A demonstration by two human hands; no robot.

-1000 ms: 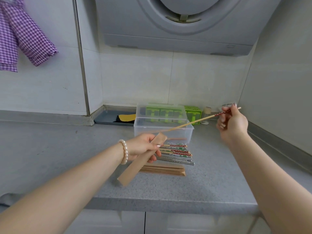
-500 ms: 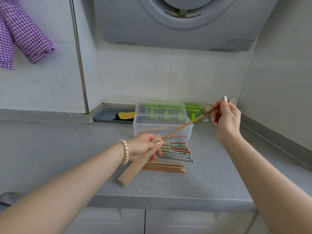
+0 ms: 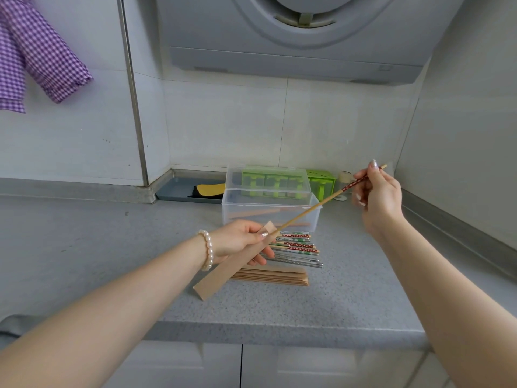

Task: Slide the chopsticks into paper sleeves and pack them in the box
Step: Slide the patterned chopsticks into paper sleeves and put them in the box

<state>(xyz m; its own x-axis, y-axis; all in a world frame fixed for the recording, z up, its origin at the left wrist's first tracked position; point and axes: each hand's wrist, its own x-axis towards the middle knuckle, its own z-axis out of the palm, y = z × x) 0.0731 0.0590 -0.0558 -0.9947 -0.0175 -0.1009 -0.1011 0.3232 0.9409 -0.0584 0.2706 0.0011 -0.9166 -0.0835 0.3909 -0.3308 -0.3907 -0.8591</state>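
At the centre of the frame, the left hand (image 3: 240, 242) grips a brown paper sleeve (image 3: 232, 266), thumb and fingers curled round its upper part; the sleeve slants down toward the lower left, above the grey countertop (image 3: 84, 247). Right of centre, the right hand (image 3: 376, 194) pinches the red patterned end of a wooden chopstick (image 3: 310, 211) between thumb and fingers. The chopstick runs diagonally down and left, its narrow tip meeting the sleeve's open mouth. Just beneath the left hand, loose chopsticks (image 3: 296, 245) with red, green and metallic ends lie side by side on the counter, and a stack of paper sleeves (image 3: 274, 277) lies just in front of them. Behind them stands a clear plastic box (image 3: 270, 211) holding a few sleeved pairs, its lid (image 3: 268, 182) propped on the back edge. Purple checked cloth (image 3: 33, 51) hangs at the upper left.
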